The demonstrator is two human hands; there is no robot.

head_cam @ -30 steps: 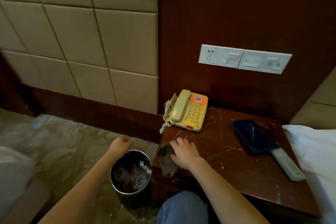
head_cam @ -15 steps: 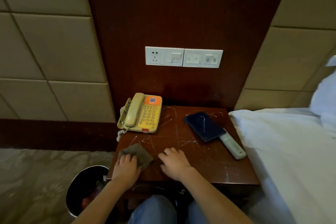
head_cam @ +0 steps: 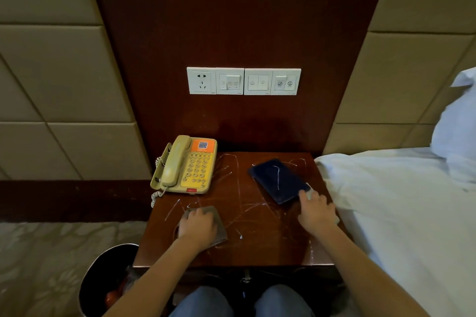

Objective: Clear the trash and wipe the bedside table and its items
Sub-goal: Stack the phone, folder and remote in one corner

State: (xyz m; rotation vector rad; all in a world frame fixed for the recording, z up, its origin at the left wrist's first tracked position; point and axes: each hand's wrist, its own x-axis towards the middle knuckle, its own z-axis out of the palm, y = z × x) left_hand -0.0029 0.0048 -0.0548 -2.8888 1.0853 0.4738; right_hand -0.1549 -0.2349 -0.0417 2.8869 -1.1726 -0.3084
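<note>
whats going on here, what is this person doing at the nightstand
A person is cleaning a bedside table. Their left hand grips a cloth pressed on the streaked top, front left. Their right hand lies over a white remote beside a dark blue folder; its grip is unclear. A telephone sits back left, and a bin with trash stands by the table's front left corner.

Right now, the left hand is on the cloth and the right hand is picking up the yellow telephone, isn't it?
Not quite. The head view shows the right hand at the near corner of the dark blue booklet, over the white remote, apart from the yellow telephone. The left hand is on the cloth.
</note>
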